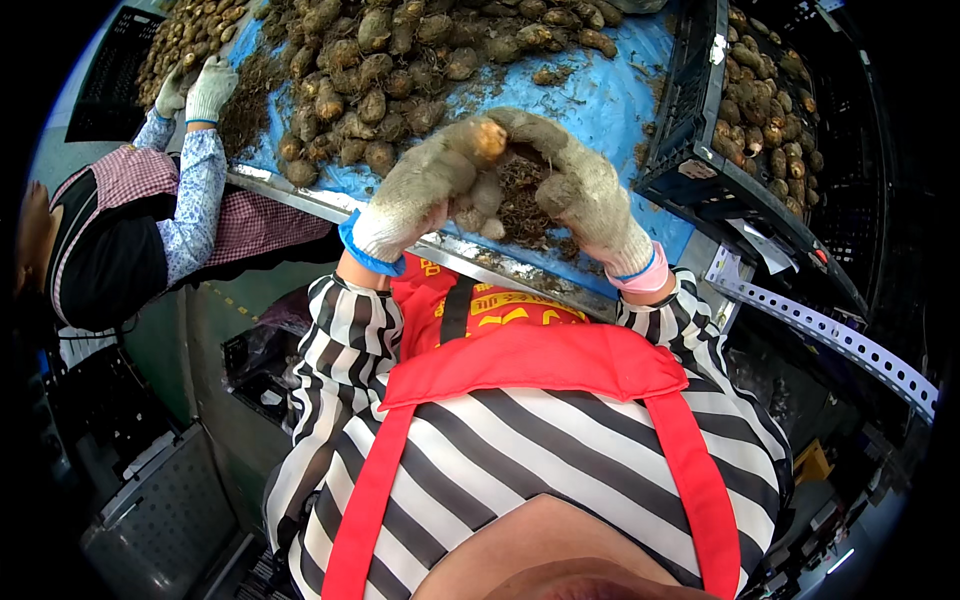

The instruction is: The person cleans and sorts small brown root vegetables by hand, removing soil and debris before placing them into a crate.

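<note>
Both my hands wear soiled whitish knitted gloves and meet above the near edge of the blue-covered table. My left hand (pixel 425 190) is closed around a small brown taro corm (pixel 488 140), whose pale orange end shows at the fingertips. My right hand (pixel 585 185) curls in from the other side, its fingers reaching to that corm; what its palm holds, if anything, is hidden. Below and between the hands lies a pile of brown root fibres (pixel 525 205). Beyond them a large heap of hairy taro corms (pixel 375 75) covers the blue sheet (pixel 610 100).
On the right stands a black plastic crate (pixel 690 130) holding several corms (pixel 765 110). A perforated white metal strip (pixel 830 320) juts out below it. At left, a co-worker's gloved hands (pixel 205 90) work beside another corm pile (pixel 190 45). A metal rim (pixel 290 200) edges the table.
</note>
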{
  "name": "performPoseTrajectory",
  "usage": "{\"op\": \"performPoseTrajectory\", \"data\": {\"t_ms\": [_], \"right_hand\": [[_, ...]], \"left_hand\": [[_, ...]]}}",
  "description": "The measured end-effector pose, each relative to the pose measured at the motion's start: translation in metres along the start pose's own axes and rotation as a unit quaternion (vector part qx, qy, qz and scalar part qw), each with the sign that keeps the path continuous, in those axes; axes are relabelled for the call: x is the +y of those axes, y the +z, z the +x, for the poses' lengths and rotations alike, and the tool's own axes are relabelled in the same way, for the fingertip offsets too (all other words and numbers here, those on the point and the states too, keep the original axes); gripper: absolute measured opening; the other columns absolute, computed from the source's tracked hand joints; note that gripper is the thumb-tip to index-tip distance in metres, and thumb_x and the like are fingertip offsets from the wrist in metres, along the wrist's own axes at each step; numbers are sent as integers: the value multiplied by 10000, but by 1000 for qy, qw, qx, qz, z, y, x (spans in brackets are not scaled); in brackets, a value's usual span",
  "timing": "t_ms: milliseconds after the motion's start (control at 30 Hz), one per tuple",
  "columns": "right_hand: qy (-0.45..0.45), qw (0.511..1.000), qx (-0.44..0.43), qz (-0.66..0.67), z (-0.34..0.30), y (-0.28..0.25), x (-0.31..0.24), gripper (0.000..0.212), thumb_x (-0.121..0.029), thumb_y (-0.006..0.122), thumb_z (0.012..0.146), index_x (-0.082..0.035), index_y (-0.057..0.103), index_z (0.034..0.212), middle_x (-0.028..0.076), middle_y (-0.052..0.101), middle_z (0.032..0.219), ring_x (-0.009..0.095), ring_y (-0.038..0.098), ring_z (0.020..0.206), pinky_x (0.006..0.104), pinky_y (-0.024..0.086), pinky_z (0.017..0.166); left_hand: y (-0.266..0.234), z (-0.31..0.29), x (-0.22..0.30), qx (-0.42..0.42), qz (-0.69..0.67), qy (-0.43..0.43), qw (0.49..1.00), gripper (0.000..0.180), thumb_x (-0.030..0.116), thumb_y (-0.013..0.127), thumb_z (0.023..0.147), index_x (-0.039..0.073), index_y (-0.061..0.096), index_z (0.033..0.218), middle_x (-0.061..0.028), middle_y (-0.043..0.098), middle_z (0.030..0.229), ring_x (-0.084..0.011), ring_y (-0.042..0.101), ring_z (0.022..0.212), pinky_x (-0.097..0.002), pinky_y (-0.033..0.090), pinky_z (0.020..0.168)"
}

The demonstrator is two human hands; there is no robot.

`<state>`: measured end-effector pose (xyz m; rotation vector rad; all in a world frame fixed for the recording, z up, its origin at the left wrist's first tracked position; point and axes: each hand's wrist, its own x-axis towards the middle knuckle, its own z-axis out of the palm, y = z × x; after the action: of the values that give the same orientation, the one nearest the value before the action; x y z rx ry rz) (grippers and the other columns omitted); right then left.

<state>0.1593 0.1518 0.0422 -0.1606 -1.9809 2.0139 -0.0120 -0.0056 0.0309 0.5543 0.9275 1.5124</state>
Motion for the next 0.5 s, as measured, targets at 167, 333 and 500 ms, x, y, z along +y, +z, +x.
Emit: {"op": "performPoseTrajectory", "data": {"t_ms": [167, 333, 500], "right_hand": [[-25, 1000, -3, 11, 4, 1, -3, 629, -285, 721, 867, -3, 529, 1396, 168, 546, 1413, 245, 548, 1277, 361, 450, 1053], [-38, 983, -49, -175, 13, -2, -12, 608, -291, 761, 816, -69, 591, 1356, 183, 531, 1413, 305, 552, 1278, 392, 464, 1053], [-141, 957, -2, -254, 25, 3, 5, 625, -287, 774, 786, -137, 604, 1368, 179, 480, 1473, 364, 542, 1285, 439, 464, 1073]], "left_hand": [[8, -5, 0, 69, 26, 9, 997, 519, 202, 631, 957, -2, 494, 1414, -98, 643, 1196, -144, 657, 987, -247, 541, 745], [33, 5, 28, 52, 296, -83, 950, 382, 142, 610, 939, -15, 571, 1284, -124, 650, 1177, -232, 654, 1052, -341, 544, 895], [31, 13, -6, 150, 461, 32, 874, 454, 208, 642, 926, -3, 537, 1314, -174, 658, 1195, -271, 658, 1099, -354, 523, 943]]}}
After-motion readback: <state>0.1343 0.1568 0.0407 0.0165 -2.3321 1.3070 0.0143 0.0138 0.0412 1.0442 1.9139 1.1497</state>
